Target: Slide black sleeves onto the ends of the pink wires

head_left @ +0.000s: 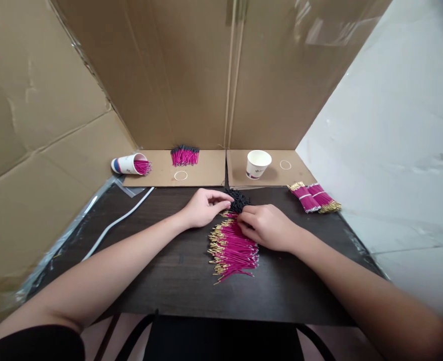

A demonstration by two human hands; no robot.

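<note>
A heap of short black sleeve-like pieces [239, 199] lies in front of me, at the far end of a spread of pink wires [236, 245]. These wires have gold tips on the left and silvery tips on the right. My left hand [204, 207] is at the heap's left edge, thumb and forefinger closed together; whatever is between them is too small to make out. On the right, my right hand [264, 225] rests over the upper wires with curled fingers, touching the heap's near side. Its fingertips are partly hidden, so any piece in them cannot be named.
At the back, a tipped paper cup [125, 164] holds pink wires. Black-ended pink wires [185, 156] lie on cardboard [209, 170], near a rubber band [181, 175]. An upright cup [258, 164] and tied wire bundles [313, 197] are right. A white cable [119, 220] crosses the left.
</note>
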